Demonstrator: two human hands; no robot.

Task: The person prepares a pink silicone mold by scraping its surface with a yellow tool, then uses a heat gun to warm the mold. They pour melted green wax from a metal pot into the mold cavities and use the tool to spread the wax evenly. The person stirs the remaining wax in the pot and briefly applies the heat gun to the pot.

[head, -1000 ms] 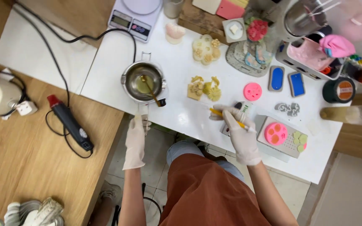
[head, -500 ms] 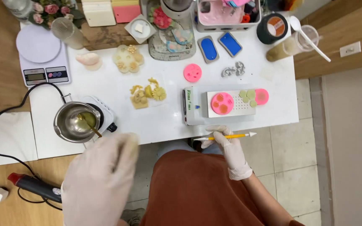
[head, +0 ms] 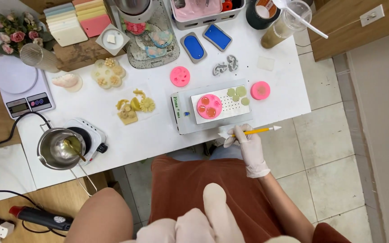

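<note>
My right hand, in a white glove, grips a yellow pencil-like tool at the white table's near edge, tip pointing right. Just beyond it lies a grey tray carrying a white perforated board, with a round pink mould and a few pale green discs on the board. My left hand, also gloved, is raised close to the camera at the bottom edge, over my rust-coloured apron. It is partly cut off and touches nothing that I can see.
A metal pot of melted wax sits on a small hotplate at the left. A scale, yellow wax shapes, pink moulds, blue moulds and a drink cup crowd the table. A heat gun lies at the lower left.
The view has shifted so the table sits higher in frame. My left hand has dropped from the left middle to the bottom edge. My right hand still holds the yellow tool.
</note>
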